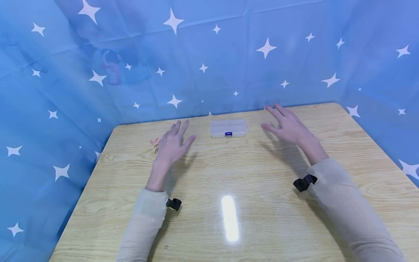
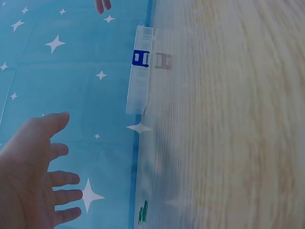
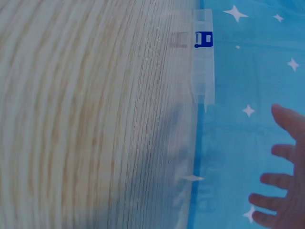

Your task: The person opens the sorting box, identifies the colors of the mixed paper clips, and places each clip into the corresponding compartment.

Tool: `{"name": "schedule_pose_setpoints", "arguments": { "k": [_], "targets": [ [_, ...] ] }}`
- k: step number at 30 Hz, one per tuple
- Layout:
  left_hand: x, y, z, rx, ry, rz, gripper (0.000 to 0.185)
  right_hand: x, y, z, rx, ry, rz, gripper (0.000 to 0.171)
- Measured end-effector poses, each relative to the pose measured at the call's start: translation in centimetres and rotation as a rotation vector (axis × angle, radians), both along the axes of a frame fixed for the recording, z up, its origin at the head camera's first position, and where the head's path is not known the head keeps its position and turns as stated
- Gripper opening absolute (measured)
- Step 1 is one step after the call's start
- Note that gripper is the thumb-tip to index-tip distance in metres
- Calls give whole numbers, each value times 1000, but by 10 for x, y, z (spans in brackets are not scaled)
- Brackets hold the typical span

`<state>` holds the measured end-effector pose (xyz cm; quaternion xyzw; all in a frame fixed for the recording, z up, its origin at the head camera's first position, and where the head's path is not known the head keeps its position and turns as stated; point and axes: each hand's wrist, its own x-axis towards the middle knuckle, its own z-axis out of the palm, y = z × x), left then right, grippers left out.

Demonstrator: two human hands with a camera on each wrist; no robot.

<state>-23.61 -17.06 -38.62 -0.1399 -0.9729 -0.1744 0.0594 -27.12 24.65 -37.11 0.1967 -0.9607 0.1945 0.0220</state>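
A clear plastic box [image 1: 228, 128] with a blue latch [image 1: 228, 134] on its front lies near the table's back edge, between my two hands. My left hand [image 1: 171, 146] is raised over the table to the left of the box, fingers spread and holding nothing. Beside its fingers lie several small paper clips [image 1: 156, 146], partly covered by the hand in the head view. To the right of the box, my right hand [image 1: 288, 125] hovers with fingers spread, also holding nothing. The latch side of the box [image 2: 138, 86] shows in the left wrist view.
The wood-grain table [image 1: 203, 203] ends at the back against a blue curtain [image 1: 196, 47] with white stars, which also hangs along the left and right sides. A bright light reflection lies on the tabletop near the front. Each sleeve cuff carries a small black camera [image 1: 174, 204].
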Motion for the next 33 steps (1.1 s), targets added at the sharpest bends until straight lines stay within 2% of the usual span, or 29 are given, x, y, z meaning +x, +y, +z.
{"name": "schedule_pose_setpoints", "arguments": {
  "k": [11, 19, 33],
  "targets": [
    [-3, 9, -4, 52, -3, -22, 70, -4, -12, -5, -36, -42, 12, 81],
    [-4, 17, -7, 104, -2, -43, 68, -11, -19, -11, -67, -26, 51, 79],
    [-12, 32, -14, 163, 11, -102, 65, -16, -29, -18, -106, -108, 56, 80]
  ]
}}
